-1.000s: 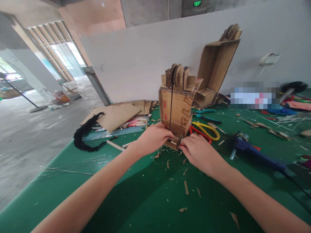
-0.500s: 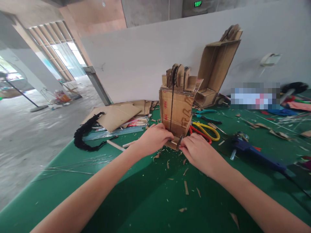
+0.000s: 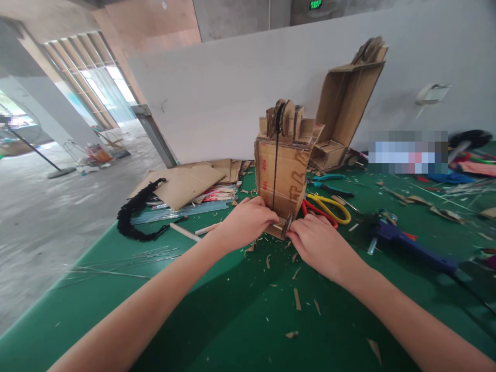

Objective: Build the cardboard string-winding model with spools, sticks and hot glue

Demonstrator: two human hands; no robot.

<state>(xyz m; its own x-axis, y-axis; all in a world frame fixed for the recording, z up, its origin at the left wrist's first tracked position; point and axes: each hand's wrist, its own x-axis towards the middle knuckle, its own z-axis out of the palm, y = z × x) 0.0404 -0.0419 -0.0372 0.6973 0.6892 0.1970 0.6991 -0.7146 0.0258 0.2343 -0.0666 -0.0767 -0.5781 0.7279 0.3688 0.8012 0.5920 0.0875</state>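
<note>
A cardboard model (image 3: 284, 170) stands upright on the green table, with round cardboard discs (image 3: 287, 116) at its top and a black string (image 3: 275, 175) running down its front. At its lower front, my left hand (image 3: 250, 219) is closed, its fingertips curled beside a short pale stick (image 3: 277, 226); what they grip is hidden. My right hand (image 3: 315, 237) pinches the edge of a small cardboard disc (image 3: 287, 223) at the stick's right end. Both hands are close together at the model's base.
Behind leans a taller cardboard frame (image 3: 341, 103). Red-and-yellow-handled pliers (image 3: 329, 206), teal-handled pliers (image 3: 333, 191) and a blue glue gun (image 3: 414, 248) lie to the right. Cardboard sheets (image 3: 186, 183), a black fuzzy strip (image 3: 132, 214) and thin wires (image 3: 124, 271) lie left.
The small cardboard disc by my right fingers has turned slightly and shows more of its face. Both hands stay nearly in place at the model's base.
</note>
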